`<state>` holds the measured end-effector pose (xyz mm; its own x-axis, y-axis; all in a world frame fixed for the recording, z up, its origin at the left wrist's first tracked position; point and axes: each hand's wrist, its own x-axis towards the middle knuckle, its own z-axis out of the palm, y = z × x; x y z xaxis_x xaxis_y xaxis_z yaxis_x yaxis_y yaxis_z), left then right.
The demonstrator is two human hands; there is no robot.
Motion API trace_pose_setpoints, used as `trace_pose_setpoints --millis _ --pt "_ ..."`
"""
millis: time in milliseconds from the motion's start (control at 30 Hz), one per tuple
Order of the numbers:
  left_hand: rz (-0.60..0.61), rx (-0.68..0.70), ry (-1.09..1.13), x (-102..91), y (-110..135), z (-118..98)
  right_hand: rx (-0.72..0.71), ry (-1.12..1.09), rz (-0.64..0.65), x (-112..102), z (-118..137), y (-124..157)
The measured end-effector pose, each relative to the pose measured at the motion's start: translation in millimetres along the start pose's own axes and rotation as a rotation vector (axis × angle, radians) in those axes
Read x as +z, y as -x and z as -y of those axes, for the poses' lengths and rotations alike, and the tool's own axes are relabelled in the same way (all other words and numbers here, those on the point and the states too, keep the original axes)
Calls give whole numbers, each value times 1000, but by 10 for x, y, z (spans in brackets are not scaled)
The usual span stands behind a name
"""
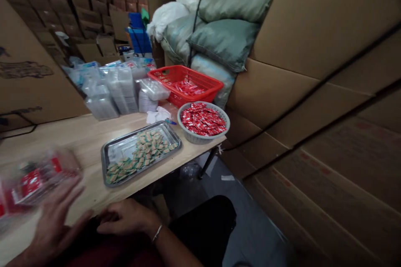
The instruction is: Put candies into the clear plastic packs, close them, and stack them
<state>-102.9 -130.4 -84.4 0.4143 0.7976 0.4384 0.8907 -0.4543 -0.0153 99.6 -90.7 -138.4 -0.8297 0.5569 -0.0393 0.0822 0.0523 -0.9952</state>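
Note:
My left hand (58, 217) is at the lower left, slightly blurred, its fingers stretched out and apart. Its fingertips are by clear plastic packs (37, 179) with red contents, smeared by motion; whether they touch I cannot tell. Close to the table's front edge, my right hand (127, 217) has curled fingers, and anything inside them is hidden. Beyond it lies a metal tray (112, 150) with many small tan-and-green packets (145, 150). Right of the tray, a grey round basket (200, 137) is heaped with shiny red packets (203, 119).
Behind stand a red plastic basket (191, 73) of red pieces and stacked clear plastic containers (120, 89). A crumpled white tissue (159, 114) and blue pen (171, 122) lie behind the tray. Stuffed sacks (224, 41) and large cardboard boxes (288, 46) line the right side.

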Motion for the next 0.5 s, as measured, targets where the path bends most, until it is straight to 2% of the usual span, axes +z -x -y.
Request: trace_pose_setpoints --millis 100,167,233,300,367,433,500 --pt "30 277 103 433 -500 -334 15 -48 -249 -185 -243 367" --pt "86 463 124 710 -838 -590 69 -243 -506 -316 -469 734" --pt "125 582 116 944 -1146 -827 114 -503 -834 -408 -738 1199" --pt "180 624 97 1127 -1406 -1022 170 -768 -1249 -415 -1033 1732" --pt "264 614 79 1262 -1611 -1167 276 -970 -1686 -321 -1330 2265" --pt "316 579 60 1356 -1766 -1270 388 -1017 -1877 -144 -1603 2715" --pt "336 543 27 1415 -1882 -1347 505 -1044 -1938 72 -1823 3013"
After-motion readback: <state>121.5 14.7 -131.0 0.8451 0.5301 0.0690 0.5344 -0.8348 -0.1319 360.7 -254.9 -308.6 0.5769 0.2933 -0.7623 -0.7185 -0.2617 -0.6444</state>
